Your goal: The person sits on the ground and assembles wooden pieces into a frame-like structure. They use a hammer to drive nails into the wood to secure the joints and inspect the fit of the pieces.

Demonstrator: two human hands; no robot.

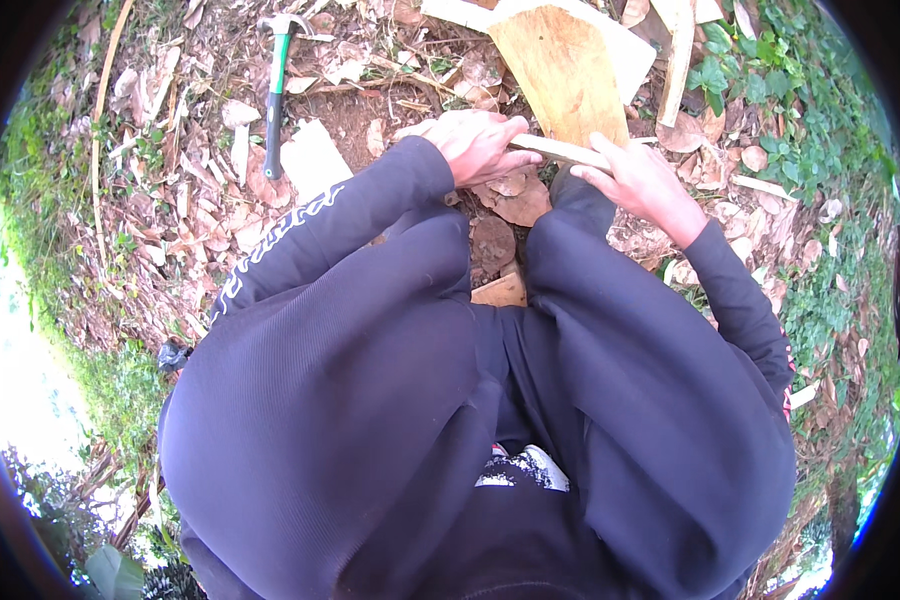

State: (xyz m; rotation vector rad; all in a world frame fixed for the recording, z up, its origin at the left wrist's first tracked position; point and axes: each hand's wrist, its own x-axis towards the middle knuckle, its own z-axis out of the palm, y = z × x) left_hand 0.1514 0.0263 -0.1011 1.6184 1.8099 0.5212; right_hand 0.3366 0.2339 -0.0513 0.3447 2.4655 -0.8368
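A narrow strip of pale wood [562, 152] spans the gap between my two hands, beyond my bent knees. My left hand [478, 146] is closed on its left end, with some fingers curled out of sight. At the other end my right hand [648, 186] grips the strip, thumb and fingers pressed against it. Just past the strip lies a flat yellowish wooden board [560, 70], wider at its far end. Part of a whiter piece [630, 55] shows from under that board.
A claw hammer [277, 100] with a green and black handle lies on the leaf-strewn ground at the far left. Near it is a pale flat piece [315, 160]. Another wooden stick [678, 65] rests right of the board. Green plants [820, 130] grow along the right side.
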